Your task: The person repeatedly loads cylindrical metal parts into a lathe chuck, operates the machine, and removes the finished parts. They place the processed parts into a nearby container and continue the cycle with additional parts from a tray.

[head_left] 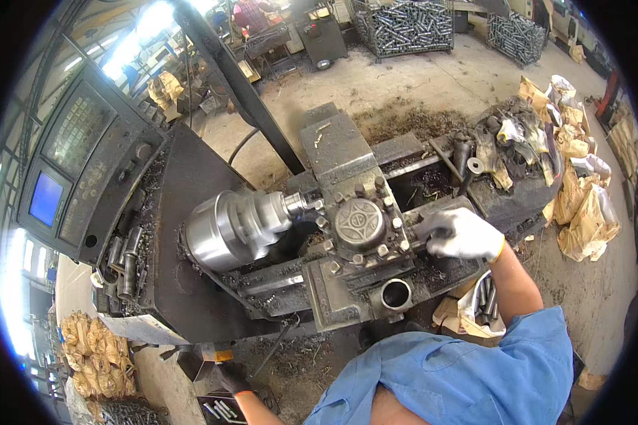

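Observation:
A metal lathe fills the middle of the view, its chuck bright and blurred. A short shiny metal part sits at the chuck's nose, close to the square tool post with its many bolts. My right hand, in a white glove, is at the right side of the tool post with its fingers bent; whether it grips something is hidden. My left hand, in a dark glove, is low at the lathe's front, by a box with an orange edge; its fingers are hard to see.
Dirty gloves and rags lie on the lathe's right end. A control panel stands at left, near metal tubes. A sack of metal parts is beside my right arm. Paper sacks and wire bins stand beyond. A person is far off.

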Motion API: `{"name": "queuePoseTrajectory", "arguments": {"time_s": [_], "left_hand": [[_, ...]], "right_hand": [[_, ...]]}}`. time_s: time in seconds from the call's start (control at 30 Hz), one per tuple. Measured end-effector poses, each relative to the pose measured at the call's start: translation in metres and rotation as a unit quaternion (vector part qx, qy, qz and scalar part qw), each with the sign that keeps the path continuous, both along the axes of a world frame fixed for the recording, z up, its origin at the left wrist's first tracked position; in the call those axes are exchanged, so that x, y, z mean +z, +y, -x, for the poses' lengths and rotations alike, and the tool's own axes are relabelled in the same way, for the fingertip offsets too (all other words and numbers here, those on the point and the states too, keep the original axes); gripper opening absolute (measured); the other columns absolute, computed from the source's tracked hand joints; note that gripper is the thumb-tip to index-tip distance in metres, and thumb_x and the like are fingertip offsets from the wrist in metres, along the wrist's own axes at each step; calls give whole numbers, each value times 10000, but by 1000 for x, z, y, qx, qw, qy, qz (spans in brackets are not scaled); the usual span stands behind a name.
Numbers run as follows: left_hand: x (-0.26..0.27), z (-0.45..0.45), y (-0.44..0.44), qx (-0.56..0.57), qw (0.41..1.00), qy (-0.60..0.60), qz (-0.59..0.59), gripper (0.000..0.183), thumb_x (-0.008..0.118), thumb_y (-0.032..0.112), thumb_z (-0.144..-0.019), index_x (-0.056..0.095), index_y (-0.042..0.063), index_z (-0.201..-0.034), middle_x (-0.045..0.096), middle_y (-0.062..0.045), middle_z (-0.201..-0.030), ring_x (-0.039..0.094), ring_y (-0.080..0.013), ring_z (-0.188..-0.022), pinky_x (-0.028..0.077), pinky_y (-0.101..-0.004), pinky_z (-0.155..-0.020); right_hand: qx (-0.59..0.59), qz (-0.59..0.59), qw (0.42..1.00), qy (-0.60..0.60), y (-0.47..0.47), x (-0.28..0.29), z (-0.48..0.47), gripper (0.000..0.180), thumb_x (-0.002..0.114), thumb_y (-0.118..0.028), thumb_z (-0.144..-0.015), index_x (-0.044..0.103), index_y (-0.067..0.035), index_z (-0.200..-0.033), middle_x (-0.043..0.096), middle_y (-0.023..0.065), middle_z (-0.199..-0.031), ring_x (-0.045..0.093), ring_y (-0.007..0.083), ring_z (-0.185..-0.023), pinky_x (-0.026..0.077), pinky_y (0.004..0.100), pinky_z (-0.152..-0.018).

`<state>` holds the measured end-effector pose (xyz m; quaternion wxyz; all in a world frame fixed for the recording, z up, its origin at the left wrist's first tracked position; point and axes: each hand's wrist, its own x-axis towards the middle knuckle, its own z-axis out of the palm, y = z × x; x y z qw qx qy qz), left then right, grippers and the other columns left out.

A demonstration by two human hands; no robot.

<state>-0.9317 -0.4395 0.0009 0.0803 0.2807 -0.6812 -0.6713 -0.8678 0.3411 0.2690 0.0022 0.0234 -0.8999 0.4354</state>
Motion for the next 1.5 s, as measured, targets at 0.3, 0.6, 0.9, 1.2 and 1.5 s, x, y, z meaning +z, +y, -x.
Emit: {"name": "queuePoseTrajectory", "arguments": {"time_s": [0.3,0.6,0.9,1.2,1.5], "left_hand": [[133,61,235,-181,896,244,324,543,558,197,-1083,473,-53,-1557,591,-234,-1520,586,-348,-1363,411,-432,-1200],[257,266,292,-305,847,297,318,625,553,427,-1120,495,18,-1590,544,-236,-1588,510,-375,-1479,376,-443,-1235],[262,310,310,-349,825,262,358,697,527,538,-1112,515,29,-1589,568,-241,-1566,506,-375,-1482,362,-445,-1241],[280,293,316,-351,786,230,455,626,576,476,-1094,552,73,-1572,596,-223,-1533,524,-384,-1459,373,-453,-1230],[276,296,325,-328,768,249,491,644,615,505,-1059,575,80,-1541,654,-232,-1436,560,-423,-1361,398,-509,-1185]], "right_hand": [[83,21,989,122,-30,44,142,305,799,-180,-924,763,-33,-1189,796,118,-1164,752,242,-1074,587,378,-970],[172,-147,960,163,-78,36,264,563,751,-461,-947,716,-27,-1303,779,164,-1211,749,321,-1113,573,404,-1015],[292,-220,912,-187,-144,-37,356,575,837,-508,-773,774,7,-1021,772,160,-889,712,312,-814,559,468,-749],[-54,-486,862,-131,19,14,356,456,893,-362,-740,833,-24,-1041,816,189,-1053,798,331,-959,638,448,-860],[288,-296,899,-144,-143,-5,338,570,832,-468,-807,796,37,-1068,808,196,-1043,757,338,-899,580,480,-813]]}}
